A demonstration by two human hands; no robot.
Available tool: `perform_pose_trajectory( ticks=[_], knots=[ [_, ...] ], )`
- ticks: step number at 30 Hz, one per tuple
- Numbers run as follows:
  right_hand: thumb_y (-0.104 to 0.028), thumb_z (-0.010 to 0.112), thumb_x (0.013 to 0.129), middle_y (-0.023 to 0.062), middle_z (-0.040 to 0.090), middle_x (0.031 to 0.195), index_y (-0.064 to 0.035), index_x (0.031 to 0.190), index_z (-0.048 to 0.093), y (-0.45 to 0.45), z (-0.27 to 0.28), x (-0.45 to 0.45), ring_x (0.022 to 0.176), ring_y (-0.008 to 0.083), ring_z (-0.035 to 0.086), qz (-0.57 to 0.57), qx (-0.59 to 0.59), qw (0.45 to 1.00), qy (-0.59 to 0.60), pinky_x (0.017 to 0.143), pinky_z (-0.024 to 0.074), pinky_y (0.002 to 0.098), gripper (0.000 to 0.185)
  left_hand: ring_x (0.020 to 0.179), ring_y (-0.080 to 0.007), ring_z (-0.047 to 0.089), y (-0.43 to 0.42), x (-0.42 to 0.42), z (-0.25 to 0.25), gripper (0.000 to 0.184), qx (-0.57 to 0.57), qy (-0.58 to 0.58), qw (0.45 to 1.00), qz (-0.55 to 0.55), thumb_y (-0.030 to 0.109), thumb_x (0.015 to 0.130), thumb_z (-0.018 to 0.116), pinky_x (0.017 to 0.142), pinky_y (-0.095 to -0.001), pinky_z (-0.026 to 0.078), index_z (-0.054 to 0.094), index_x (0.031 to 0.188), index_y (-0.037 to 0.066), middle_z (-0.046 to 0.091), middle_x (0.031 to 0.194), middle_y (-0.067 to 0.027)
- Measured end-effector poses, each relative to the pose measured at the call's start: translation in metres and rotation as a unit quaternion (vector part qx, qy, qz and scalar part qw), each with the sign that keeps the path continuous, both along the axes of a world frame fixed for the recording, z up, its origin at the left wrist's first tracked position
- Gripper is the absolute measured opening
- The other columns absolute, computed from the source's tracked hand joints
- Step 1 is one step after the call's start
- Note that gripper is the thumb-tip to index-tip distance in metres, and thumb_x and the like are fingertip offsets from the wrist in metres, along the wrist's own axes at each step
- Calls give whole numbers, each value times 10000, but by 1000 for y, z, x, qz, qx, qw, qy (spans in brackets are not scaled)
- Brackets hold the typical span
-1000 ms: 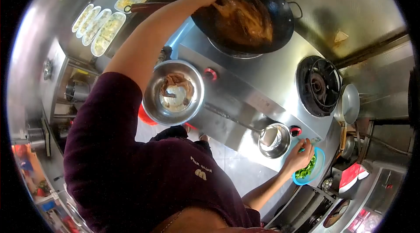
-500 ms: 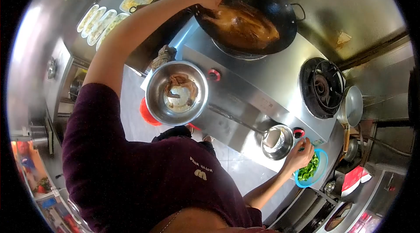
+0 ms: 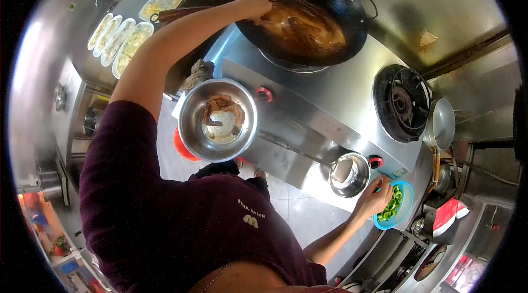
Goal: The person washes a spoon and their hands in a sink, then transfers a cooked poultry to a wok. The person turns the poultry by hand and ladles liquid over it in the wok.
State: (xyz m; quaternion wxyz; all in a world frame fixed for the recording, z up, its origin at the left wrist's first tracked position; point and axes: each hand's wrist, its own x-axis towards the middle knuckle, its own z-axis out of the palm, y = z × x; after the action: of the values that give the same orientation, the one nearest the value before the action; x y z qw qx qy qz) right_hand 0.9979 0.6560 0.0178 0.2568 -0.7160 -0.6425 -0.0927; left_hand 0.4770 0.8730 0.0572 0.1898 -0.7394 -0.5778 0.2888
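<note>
Partly hidden: fingertips of left hand [image 3: 256, 6], at upper centre of the frame; left edge of large black metal wok [image 3: 352, 23], behind the same hand; far end of wooden handle [image 3: 184, 14], under the forearm. Cut off at upper left: stacked steel bowls.

Left grip: closed on near end of glossy brown piece of meat [image 3: 302, 26]. Right hand [image 3: 375, 198], lower right: fingers curled in at rim of light-blue plastic bowl [image 3: 407, 205] of green pepper pieces [image 3: 391, 206]; exact opening and any hold, cannot tell.

Meat: in the wok, wet and shiny, amber to dark brown, outline blurred. Left of centre: wide steel basin [image 3: 188, 111], brown scraps [image 3: 223, 110] inside.
</note>
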Motion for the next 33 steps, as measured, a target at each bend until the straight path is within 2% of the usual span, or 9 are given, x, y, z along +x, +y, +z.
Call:
perform_pose_trajectory(
  ticks=[4, 5, 9, 13, 16, 19, 25, 29, 33],
  knots=[
    [-134, 578, 767, 74, 514, 711, -34, 904, 599, -3, 3, 0, 686, 245, 509, -7, -3, 1000, 1, 571, 412, 372, 171, 937, -203, 541, 24, -20, 4, 144, 204, 77, 970, -106, 225, 717, 641, 833, -334, 367, 640, 842, 154, 614, 830, -36],
    [-119, 574, 768, 78, 517, 720, -26, 897, 601, -2, 6, 1, 697, 245, 512, -5, -2, 1000, 4, 578, 417, 373, 161, 929, -194, 537, 31, -22, 14, 151, 187, 60, 977, -83, 189, 760, 612, 829, -364, 397, 629, 894, 119, 575, 919, -63],
    [-119, 571, 776, 82, 519, 729, -19, 892, 604, -3, 14, 6, 711, 246, 514, -16, 7, 1000, -14, 590, 423, 367, 157, 768, -213, 583, 49, 0, 54, 235, 236, -97, 962, -98, 296, 781, 583, 653, -374, 486, 623, 898, 97, 589, 836, -63],
    [-131, 574, 777, 79, 514, 712, -22, 890, 604, 5, 11, 5, 696, 241, 511, -5, 11, 1000, -2, 580, 418, 367, 160, 681, -228, 591, 28, 1, 58, 219, 72, -125, 989, -44, 291, 793, 569, 601, -383, 490, 646, 757, 89, 611, 729, -70],
    [-135, 574, 777, 79, 511, 705, -25, 886, 604, 11, 10, 4, 688, 238, 509, 9, 16, 1000, 3, 577, 415, 370, 157, 814, -236, 597, 18, -8, 33, 263, -36, -97, 994, 44, 343, 658, 660, 715, -378, 451, 665, 768, 105, 636, 811, -69],
    [-135, 574, 776, 81, 511, 702, -26, 883, 604, 17, 5, 2, 683, 241, 508, 19, 14, 1000, 7, 571, 414, 372, 156, 836, -227, 579, 3, -8, 23, 290, -74, -52, 995, 37, 321, 646, 690, 814, -354, 379, 645, 800, 79, 636, 813, -63],
    [-143, 581, 770, 84, 519, 715, -32, 883, 606, 20, 1, 6, 692, 254, 512, 22, 10, 1000, -15, 567, 417, 379, 160, 937, -186, 529, 26, -33, -5, 268, 90, 42, 987, -125, 275, 645, 697, 826, -330, 365, 631, 858, 128, 614, 899, -18],
    [-147, 582, 772, 83, 521, 734, -42, 886, 606, 18, 0, 7, 706, 256, 512, 9, 9, 1000, -15, 570, 418, 381, 157, 974, -179, 513, 51, -30, -6, 304, 195, 67, 973, -105, 278, 673, 684, 819, -329, 370, 604, 931, 139, 600, 922, -14],
    [-152, 560, 793, 84, 517, 734, -38, 892, 602, 16, 9, 4, 712, 255, 503, 0, -12, 1000, -6, 577, 416, 374, 157, 968, -190, 522, 66, -15, 12, 187, 235, -41, 971, -5, 245, 757, 609, 821, -352, 378, 618, 909, 136, 600, 930, -44]
  ],
)
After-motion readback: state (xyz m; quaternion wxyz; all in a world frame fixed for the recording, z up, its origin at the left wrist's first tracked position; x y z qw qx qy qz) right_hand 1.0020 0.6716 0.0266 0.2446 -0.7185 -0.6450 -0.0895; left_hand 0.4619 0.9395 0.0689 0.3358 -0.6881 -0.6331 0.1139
